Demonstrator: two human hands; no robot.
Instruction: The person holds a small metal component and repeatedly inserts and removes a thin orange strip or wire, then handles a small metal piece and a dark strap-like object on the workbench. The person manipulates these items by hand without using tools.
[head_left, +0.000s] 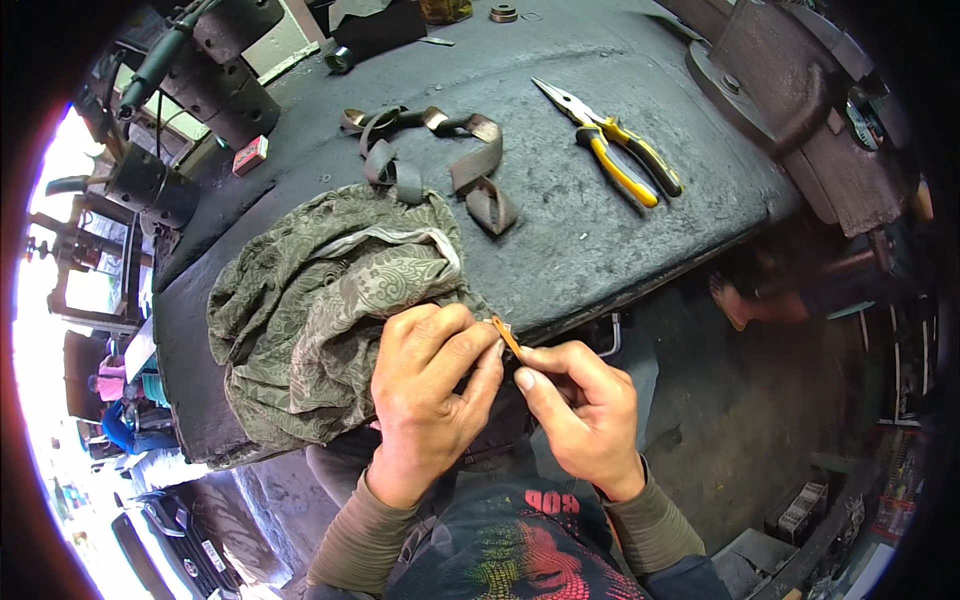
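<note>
Two hands: left hand (432, 385), right hand (577, 410) pinch one orange strip (505, 335); one pliers (612, 140).

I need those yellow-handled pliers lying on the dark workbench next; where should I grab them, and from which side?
Take the yellow-and-black-handled pliers by the two handles, coming from the lower right. The handles lie close together pointing that way, while the bare metal jaws point up-left toward the grey strap loops, so a grip there closes around both.
</note>
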